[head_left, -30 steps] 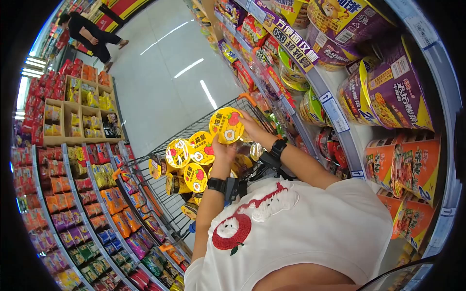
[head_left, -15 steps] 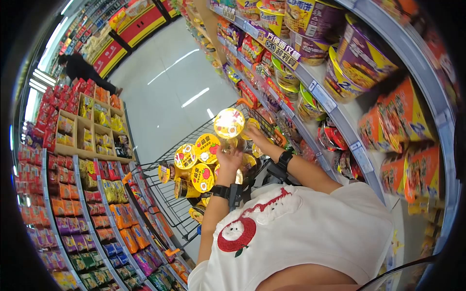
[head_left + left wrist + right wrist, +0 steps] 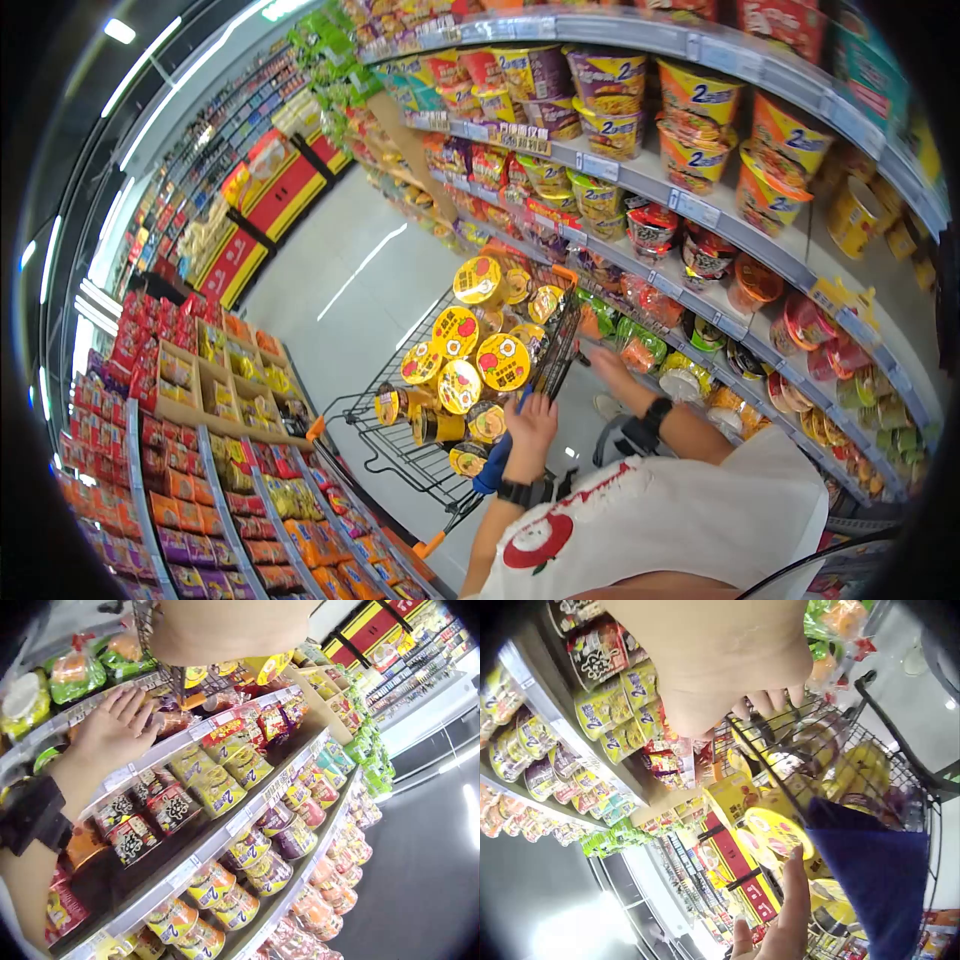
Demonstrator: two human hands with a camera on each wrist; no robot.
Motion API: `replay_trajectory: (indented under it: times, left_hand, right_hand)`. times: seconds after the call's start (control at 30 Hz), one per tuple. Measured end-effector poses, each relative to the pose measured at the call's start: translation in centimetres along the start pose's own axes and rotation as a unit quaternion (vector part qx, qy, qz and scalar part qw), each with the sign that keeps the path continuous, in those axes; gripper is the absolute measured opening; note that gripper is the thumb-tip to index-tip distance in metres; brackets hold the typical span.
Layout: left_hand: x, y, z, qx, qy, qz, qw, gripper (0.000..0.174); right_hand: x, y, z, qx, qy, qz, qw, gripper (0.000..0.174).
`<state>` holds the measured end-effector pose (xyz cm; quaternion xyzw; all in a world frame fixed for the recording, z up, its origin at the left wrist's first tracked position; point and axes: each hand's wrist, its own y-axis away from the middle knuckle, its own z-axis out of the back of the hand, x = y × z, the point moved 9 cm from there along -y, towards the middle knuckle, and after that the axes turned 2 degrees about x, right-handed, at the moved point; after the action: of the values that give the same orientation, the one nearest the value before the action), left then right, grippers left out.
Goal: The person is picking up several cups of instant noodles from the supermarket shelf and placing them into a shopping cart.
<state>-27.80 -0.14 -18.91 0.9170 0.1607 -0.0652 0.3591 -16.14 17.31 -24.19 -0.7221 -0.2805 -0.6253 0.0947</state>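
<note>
Yellow-lidded cups (image 3: 503, 362) (image 3: 778, 831) lie piled in the wire shopping cart (image 3: 385, 460). My left hand (image 3: 530, 430) hangs over the cart's near side, beside the blue panel (image 3: 492, 466) (image 3: 877, 870) and close to the lids, its fingers loose; whether it touches anything I cannot tell. My right hand (image 3: 615, 375) is outside the cart, right of its dark rail, blurred in the head view. Seen in the left wrist view, my right hand (image 3: 116, 731) has its fingers spread and holds nothing.
Shelves of cup noodles (image 3: 695, 130) curve along the right, with more packets and cups lower down. Racks of bagged snacks (image 3: 190, 500) and a wooden divided display (image 3: 215, 385) stand left. Grey floor (image 3: 345, 250) runs between them toward a red-yellow counter (image 3: 265, 215).
The cup my hands held has been let go and rests on the pile. Both hands have drawn back toward the near side. The view has swung, showing more of the right shelves.
</note>
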Motion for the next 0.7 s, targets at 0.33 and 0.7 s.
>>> replay_trajectory:
  times: [0.33, 0.7]
  left_hand:
    - [8.1, 6.6, 11.4, -0.111, -0.054, 0.099, 0.987, 0.081]
    - [24.8, 10.1, -0.3, -0.026, -0.182, 0.144, 0.972, 0.094]
  right_hand:
    - [-7.4, 17.6, 6.1, -0.035, 0.020, -0.133, 0.990, 0.024]
    - [2.6, 27.4, 22.4, -0.158, 0.161, 0.075, 0.971, 0.029]
